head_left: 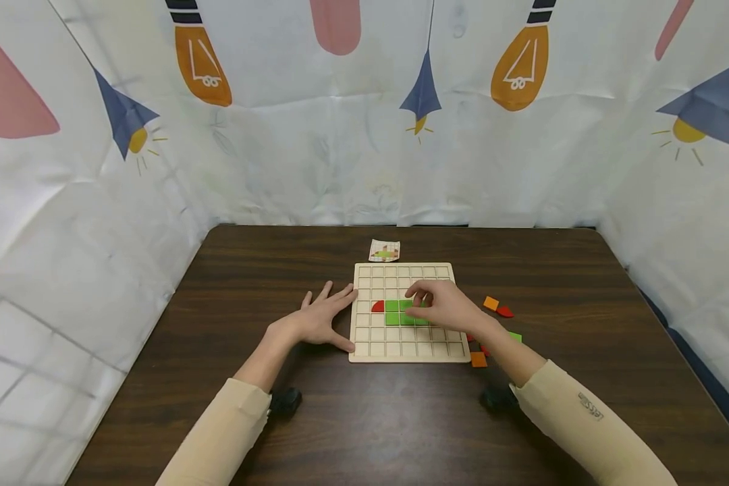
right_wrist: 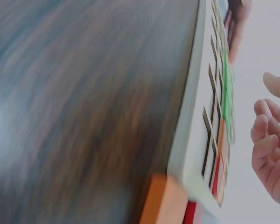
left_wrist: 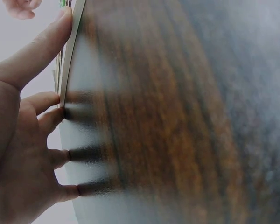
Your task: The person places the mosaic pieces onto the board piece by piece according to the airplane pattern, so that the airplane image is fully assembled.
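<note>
A pale wooden board with a square grid (head_left: 377, 348) lies flat on the table in front of the person, between the 2 hands. Near its middle, flat green square tiles (head_left: 391, 318) fill neighbouring cells in 2 rows, and a red quarter-round tile (head_left: 378, 306) sits just beside their left end. The right wrist view also shows an orange tile (right_wrist: 222, 137) and a red tile (right_wrist: 217, 175) on the board, to the near side of the green ones in that view.

The left hand (head_left: 320, 320) is spread wide, grasping nothing; its thumb and at least 1 fingertip touch the board's left edge. The right hand (head_left: 443, 304) hangs over the green tiles with loosely bent fingers, thumb apart from them, and nothing visible in its grasp.

Right of the board lie loose tiles: an orange square (head_left: 491, 303) beside a red curved piece (head_left: 505, 312), part of a green piece (head_left: 516, 337), and another orange square (head_left: 478, 360) near the board's lower right corner, with red pieces partly hidden by the right arm. Just beyond the board's far edge is a small white card with a coloured grid picture (head_left: 384, 250). Everything rests on a dark brown wood-grain table (head_left: 395, 418). Behind hangs a white cloth printed with lamps and bulbs (head_left: 340, 155).
</note>
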Available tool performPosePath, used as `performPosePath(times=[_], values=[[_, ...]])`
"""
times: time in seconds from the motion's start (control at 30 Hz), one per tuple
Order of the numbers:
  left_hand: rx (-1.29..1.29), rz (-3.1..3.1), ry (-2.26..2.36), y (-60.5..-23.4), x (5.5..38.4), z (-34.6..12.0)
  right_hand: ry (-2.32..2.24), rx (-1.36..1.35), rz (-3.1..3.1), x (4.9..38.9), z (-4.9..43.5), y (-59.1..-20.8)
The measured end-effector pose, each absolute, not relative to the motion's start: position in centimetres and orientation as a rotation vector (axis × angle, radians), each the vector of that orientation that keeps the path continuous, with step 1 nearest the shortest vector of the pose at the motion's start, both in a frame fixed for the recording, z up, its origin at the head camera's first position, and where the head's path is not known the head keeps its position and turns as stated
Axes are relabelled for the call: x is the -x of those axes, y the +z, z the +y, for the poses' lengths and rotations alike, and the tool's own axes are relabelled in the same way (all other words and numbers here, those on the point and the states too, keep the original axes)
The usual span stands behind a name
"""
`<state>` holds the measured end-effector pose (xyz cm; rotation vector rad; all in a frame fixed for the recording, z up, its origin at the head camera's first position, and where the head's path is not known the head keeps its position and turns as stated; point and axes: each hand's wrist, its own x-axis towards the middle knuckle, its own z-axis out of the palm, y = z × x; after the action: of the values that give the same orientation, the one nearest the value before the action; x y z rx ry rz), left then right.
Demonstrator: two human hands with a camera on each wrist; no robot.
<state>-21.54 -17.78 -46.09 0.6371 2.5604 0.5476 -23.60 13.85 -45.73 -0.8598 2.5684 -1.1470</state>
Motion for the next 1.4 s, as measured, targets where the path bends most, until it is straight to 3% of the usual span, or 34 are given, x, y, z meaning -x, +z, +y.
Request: performPosePath(times=[0.63, 1.03, 1.4], values=[[-0.629, 2.554, 0.553, -45.9, 21.1, -17.5, -0.974, 0.801, 2.523, 22.3, 22.3, -43.4], [-0.629, 2.534, 0.539, -46.1, 21.7, -17.4, -0.911, 0.605, 2.494, 21.5, 29.6, -42.9], [-0.624, 2.539, 0.533, -45.9, 21.5, -17.4, -0.849, 0.56, 2.539, 20.2, 30.8, -45.0]])
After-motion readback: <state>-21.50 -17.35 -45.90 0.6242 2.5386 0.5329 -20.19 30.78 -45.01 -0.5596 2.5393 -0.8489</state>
